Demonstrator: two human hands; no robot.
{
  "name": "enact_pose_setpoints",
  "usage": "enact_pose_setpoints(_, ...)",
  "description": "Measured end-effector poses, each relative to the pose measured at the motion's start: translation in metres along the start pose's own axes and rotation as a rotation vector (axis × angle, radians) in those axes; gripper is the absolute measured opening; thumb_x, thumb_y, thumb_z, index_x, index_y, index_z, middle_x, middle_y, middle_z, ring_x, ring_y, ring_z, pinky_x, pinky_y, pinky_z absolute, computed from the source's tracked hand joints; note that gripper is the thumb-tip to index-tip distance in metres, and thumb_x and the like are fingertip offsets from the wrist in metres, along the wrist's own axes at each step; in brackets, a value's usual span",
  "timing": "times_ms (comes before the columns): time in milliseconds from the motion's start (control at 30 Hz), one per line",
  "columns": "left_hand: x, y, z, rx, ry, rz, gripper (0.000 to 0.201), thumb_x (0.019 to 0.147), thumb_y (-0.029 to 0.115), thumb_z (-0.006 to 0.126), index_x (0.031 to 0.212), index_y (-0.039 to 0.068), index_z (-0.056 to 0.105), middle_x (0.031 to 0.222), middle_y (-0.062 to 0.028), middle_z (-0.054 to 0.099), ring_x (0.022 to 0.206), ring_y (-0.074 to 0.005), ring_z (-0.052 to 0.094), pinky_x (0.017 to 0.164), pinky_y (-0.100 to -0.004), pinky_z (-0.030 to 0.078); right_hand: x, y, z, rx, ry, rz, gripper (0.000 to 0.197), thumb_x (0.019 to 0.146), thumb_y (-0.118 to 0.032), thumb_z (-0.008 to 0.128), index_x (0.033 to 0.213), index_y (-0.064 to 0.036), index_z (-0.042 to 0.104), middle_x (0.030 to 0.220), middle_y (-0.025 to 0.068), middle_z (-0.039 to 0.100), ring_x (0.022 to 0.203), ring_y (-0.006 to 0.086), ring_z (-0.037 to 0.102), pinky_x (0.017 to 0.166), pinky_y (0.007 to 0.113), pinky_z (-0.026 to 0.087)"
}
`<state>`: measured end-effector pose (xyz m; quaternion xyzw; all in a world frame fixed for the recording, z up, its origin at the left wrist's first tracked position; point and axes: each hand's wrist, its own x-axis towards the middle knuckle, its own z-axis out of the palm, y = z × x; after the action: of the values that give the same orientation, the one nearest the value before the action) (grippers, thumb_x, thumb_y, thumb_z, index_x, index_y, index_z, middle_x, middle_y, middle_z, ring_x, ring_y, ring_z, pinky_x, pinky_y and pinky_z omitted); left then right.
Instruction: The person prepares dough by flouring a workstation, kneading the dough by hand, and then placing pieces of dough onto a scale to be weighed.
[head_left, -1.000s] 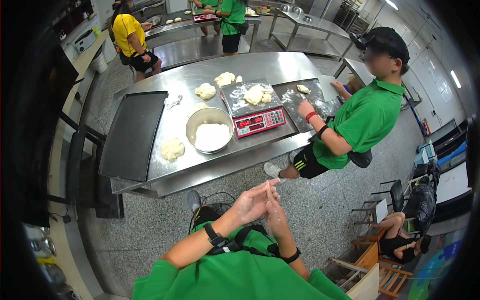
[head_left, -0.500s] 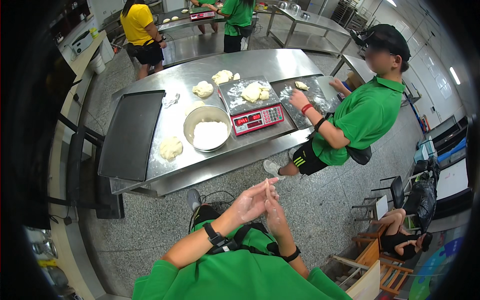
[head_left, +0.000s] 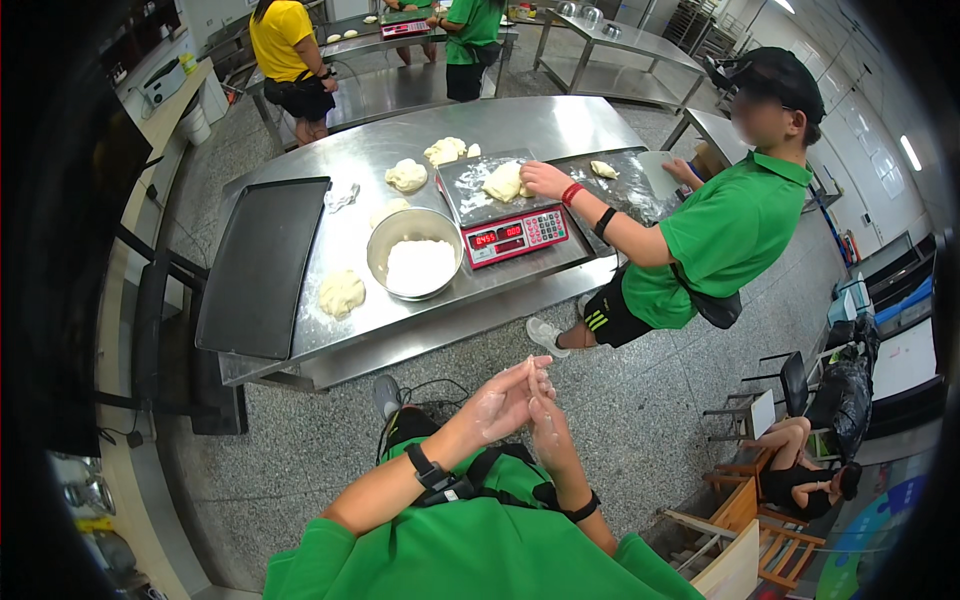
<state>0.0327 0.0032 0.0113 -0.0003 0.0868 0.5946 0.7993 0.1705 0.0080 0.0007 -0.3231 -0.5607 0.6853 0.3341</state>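
My floury left hand and right hand meet in front of my body, away from the table. The left hand's fingers stretch out toward the right hand, with nothing in them. My right hand touches those fingers; its own fingers are extended and partly covered, and no object shows in it. Nearest on the steel table are a metal bowl of white flour and a pale dough lump. A red digital scale stands beside the bowl, with dough pieces on its floured plate.
A co-worker in green stands right of the table, one hand at the dough on the scale. A black baking tray lies at the left. More dough sits behind the bowl. A small dough piece rests on a dark floured surface.
The co-worker's hand has moved left, from over the dark surface to the dough on the scale. My hands stay together in nearly the same place.
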Motion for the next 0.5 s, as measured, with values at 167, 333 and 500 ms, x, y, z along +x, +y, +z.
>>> enact_pose_setpoints(167, -0.0007, 0.0008, 0.0014, -0.021, 0.009, -0.003, 0.029, 0.101, 0.024, 0.049, 0.122, 0.004, 0.049, 0.091, -0.0025, 0.06, 0.093, -0.0189, 0.055, 0.092, -0.0359, 0.045, -0.0005, 0.003, -0.001, 0.001, 0.006, 0.018, 0.047, 0.103, -0.017, 0.038, 0.14, 0.0118, 0.036, 0.151, 0.0211, 0.033, 0.142, 0.0255, 0.029, 0.115, 0.033, 0.019)
enact_pose_setpoints(333, -0.0018, 0.0015, 0.0021, 0.013, 0.022, -0.005, 0.028, 0.101, 0.025, 0.049, 0.119, 0.004, 0.05, 0.09, -0.0018, 0.059, 0.093, -0.018, 0.055, 0.092, -0.0355, 0.045, 0.0008, -0.0005, 0.002, -0.023, 0.018, -0.005, 0.047, 0.103, -0.017, 0.039, 0.139, 0.012, 0.037, 0.15, 0.021, 0.034, 0.141, 0.0251, 0.029, 0.115, 0.033, 0.019)
enact_pose_setpoints(500, 0.0014, 0.0018, -0.0025, 0.005, -0.008, -0.013, 0.026, 0.101, 0.028, 0.048, 0.115, 0.006, 0.052, 0.088, -0.0002, 0.059, 0.09, -0.016, 0.055, 0.093, -0.0349, 0.045, 0.0002, 0.0005, 0.0019, -0.007, 0.038, -0.011, 0.044, 0.102, -0.017, 0.04, 0.134, 0.0129, 0.042, 0.147, 0.0217, 0.039, 0.139, 0.0253, 0.033, 0.114, 0.033, 0.022)
